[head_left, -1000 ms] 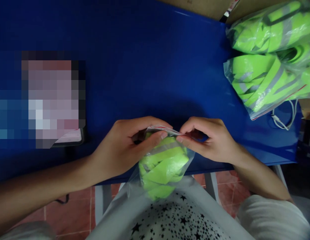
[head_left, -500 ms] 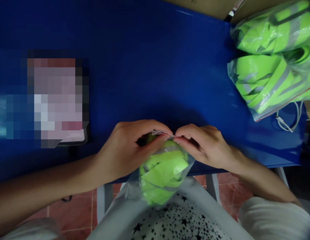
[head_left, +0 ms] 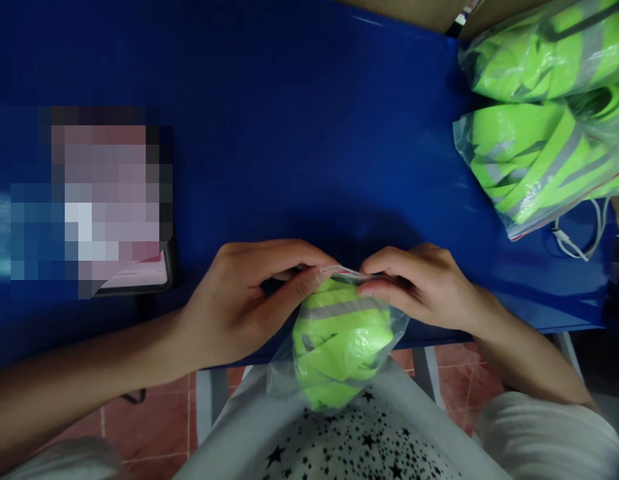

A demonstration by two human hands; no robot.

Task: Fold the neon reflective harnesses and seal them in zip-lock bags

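Bag [head_left: 282,377] of clear plastic, filled with bright green, grey-striped material [head_left: 344,343], sits just below the fingers of left hand [head_left: 242,303] and right hand [head_left: 429,290], each with thumb and forefinger nearly closed on its red-lined top edge. Blue table [head_left: 299,133] beyond bears similar filled bags [head_left: 529,160] and white cable [head_left: 562,235] at right, partly blurred phone [head_left: 139,277] at left; red tiled floor [head_left: 152,427] shows beneath.

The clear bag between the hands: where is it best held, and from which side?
Probably hold the clear bag by its thin top edge, coming from left and right together, as the left hand and right hand do: that narrow strip seems easy to pinch, while the yellow-green contents bulge below.
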